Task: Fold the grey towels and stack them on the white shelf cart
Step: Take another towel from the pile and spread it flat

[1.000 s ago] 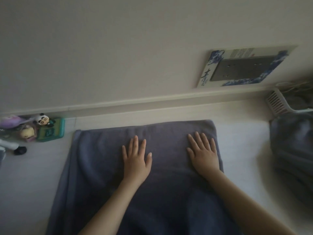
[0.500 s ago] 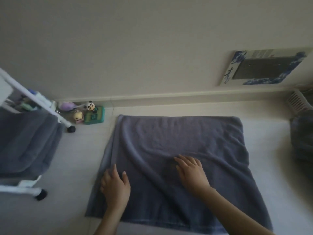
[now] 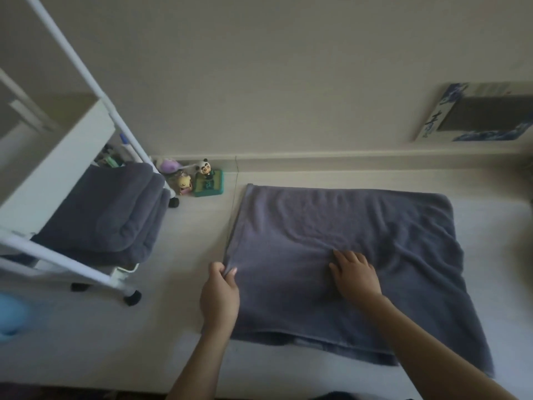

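Grey towel [image 3: 346, 241] on floor, left hand [image 3: 220, 295] pinching its left edge, right hand [image 3: 356, 277] pressed flat mid-towel

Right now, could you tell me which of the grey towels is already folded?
The folded towel on the white cart at left; the flat towel lies spread beneath both hands.

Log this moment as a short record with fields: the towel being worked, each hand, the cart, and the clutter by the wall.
towel in work: grey towel spread flat on the pale floor, wrinkled, doubled layers showing at its near edge
left hand: left hand pinching the towel's left edge between its fingers
right hand: right hand pressed flat on the towel's middle
cart: white shelf cart to the left, on dark wheels
stack: folded grey towels already lying on a cart shelf
clutter: small toy figures, one a panda, against the baseboard
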A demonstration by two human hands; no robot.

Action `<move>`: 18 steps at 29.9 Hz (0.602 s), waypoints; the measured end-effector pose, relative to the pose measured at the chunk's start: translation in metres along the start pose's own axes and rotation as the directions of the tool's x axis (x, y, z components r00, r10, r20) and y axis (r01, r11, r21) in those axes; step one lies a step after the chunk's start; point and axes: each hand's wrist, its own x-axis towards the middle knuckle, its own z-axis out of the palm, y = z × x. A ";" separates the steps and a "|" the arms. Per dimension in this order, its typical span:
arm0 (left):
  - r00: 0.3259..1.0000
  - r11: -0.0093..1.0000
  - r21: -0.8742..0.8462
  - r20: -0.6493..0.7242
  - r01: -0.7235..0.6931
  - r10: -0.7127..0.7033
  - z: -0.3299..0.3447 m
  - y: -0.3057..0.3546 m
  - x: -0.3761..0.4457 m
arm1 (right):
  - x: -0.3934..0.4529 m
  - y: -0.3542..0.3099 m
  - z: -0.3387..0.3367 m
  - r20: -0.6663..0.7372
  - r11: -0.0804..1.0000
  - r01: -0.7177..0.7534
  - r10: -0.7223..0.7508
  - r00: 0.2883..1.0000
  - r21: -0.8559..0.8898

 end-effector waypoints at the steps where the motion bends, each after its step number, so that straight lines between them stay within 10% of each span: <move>1: 1.000 0.998 0.051 0.005 -0.021 0.021 -0.004 -0.008 0.004 | 0.000 -0.002 0.001 -0.001 1.000 -0.005 0.005 1.000 -0.014; 18: 0.988 0.946 0.286 0.031 -0.155 0.153 0.009 -0.043 0.001 | -0.028 -0.013 0.025 0.113 0.987 -0.079 0.096 0.989 -0.142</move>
